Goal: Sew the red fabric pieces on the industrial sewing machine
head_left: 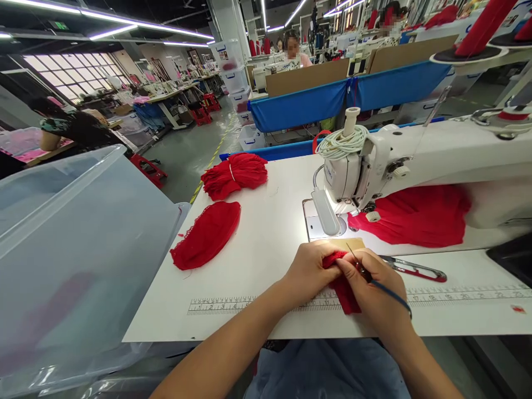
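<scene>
Both my hands meet over the front of the white table, just before the sewing machine (432, 147). My left hand (308, 272) is closed on a bunched red fabric piece (346, 293), whose lower end hangs toward me. My right hand (380, 285) is closed round an awl (365, 274) with a dark handle; its thin point sticks up past the fingers. The right thumb and fingertips also pinch the fabric's edge. From that hand trails a blue cord (393, 293). Behind my right hand lies a silver-and-red slim tool (419, 270), partly covered.
A tied red bundle (235, 174) and a flat red piece (208, 235) lie on the left. More red cloth (424, 216) lies under the machine arm. A ruler scale (453, 297) runs along the front. A clear plastic bin (87, 249) stands left of the table.
</scene>
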Demonstrator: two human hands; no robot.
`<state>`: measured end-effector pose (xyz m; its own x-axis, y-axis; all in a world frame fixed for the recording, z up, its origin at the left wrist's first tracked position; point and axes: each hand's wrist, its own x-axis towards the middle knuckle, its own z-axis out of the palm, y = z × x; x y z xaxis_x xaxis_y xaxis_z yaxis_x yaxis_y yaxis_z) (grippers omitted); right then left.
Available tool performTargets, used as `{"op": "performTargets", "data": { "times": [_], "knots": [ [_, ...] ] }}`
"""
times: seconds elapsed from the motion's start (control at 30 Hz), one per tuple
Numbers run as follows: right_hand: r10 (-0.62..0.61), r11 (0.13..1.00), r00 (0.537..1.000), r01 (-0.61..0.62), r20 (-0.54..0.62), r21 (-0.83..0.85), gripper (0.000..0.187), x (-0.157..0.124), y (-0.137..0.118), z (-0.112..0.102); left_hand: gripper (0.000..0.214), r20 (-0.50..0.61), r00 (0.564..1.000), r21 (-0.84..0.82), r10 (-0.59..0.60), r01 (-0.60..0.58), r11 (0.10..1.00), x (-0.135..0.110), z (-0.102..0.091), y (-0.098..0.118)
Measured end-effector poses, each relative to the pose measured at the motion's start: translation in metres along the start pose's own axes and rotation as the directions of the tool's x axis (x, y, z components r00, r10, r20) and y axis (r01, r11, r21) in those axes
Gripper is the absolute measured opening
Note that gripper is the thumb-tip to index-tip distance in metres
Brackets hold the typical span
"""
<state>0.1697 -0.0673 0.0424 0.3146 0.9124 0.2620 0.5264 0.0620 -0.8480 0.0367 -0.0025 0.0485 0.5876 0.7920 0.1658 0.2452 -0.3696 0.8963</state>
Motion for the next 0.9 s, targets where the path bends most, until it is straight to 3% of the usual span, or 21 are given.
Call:
{"op": "performTargets", "data": {
  "times": [0.07, 0.13, 0.2, 0.3, 0.4, 0.5, 0.57, 0.63, 0.7, 0.73, 0.8, 0.83, 0.9],
  "knots": [
    [0.136, 0.972, 0.986, -0.151, 0.094, 0.179, 0.040, 0.002, 0.005, -0.005, 0.008, -0.010, 0.999, -0.026, -0.031, 0.031, 0.999, 0.001, -0.002, 0.000],
    [0.272, 0.874, 0.942, -0.328, 0.198, 0.358, 0.042, 0.003, 0.010, -0.011, 0.017, -0.032, 0.995, -0.095, -0.093, 0.090, 0.991, 0.001, -0.004, 0.001],
    [0.328, 0.760, 0.904, -0.425, 0.274, 0.492, 0.040, 0.003, 0.013, -0.014, 0.021, -0.022, 0.992, -0.139, -0.123, 0.119, 0.983, 0.001, -0.005, 0.002],
    [0.319, 0.697, 0.915, -0.402, 0.246, 0.594, 0.035, 0.003, 0.011, -0.014, 0.022, -0.027, 0.997, -0.095, -0.075, 0.072, 0.993, 0.000, -0.007, 0.005],
    [0.238, 0.744, 0.966, -0.247, 0.099, 0.621, 0.029, 0.002, 0.004, -0.009, 0.018, -0.018, 1.000, -0.074, -0.009, 0.007, 0.997, 0.000, -0.007, 0.009],
    [0.069, 0.874, 0.995, -0.022, -0.078, 0.486, 0.024, -0.001, 0.003, -0.006, 0.017, 0.043, 0.999, -0.108, -0.001, 0.005, 0.994, 0.000, -0.006, 0.010],
    [-0.125, 0.958, 0.984, 0.153, -0.126, 0.242, 0.020, -0.001, 0.009, -0.007, 0.016, 0.087, 0.996, -0.121, 0.013, -0.003, 0.993, -0.001, -0.005, 0.008],
    [-0.346, 0.938, 0.938, 0.344, -0.024, -0.046, 0.017, 0.004, 0.017, -0.015, 0.016, 0.097, 0.994, -0.107, 0.052, -0.042, 0.993, -0.001, -0.006, 0.006],
    [-0.477, 0.836, 0.875, 0.481, 0.083, -0.262, 0.018, 0.012, 0.027, -0.030, 0.018, 0.032, 0.998, -0.057, 0.054, -0.052, 0.997, 0.000, -0.008, 0.003],
    [-0.510, 0.800, 0.859, 0.494, 0.046, -0.340, 0.019, 0.016, 0.030, -0.038, 0.020, -0.009, 0.999, -0.043, 0.031, -0.032, 0.999, 0.000, -0.009, 0.002],
    [-0.465, 0.817, 0.882, 0.395, -0.076, -0.421, 0.015, 0.022, 0.033, -0.053, 0.023, -0.038, 0.999, -0.065, -0.027, 0.025, 0.998, 0.002, -0.010, 0.001],
    [-0.403, 0.859, 0.908, 0.332, -0.114, -0.390, 0.013, 0.023, 0.032, -0.058, 0.024, -0.023, 0.999, -0.093, -0.049, 0.047, 0.995, 0.003, -0.010, 0.001],
    [-0.251, 0.950, 0.965, 0.229, -0.080, -0.214, 0.017, 0.022, 0.027, -0.060, 0.024, 0.020, 0.997, -0.154, -0.072, 0.075, 0.985, 0.005, -0.009, 0.001]
  ]
}}
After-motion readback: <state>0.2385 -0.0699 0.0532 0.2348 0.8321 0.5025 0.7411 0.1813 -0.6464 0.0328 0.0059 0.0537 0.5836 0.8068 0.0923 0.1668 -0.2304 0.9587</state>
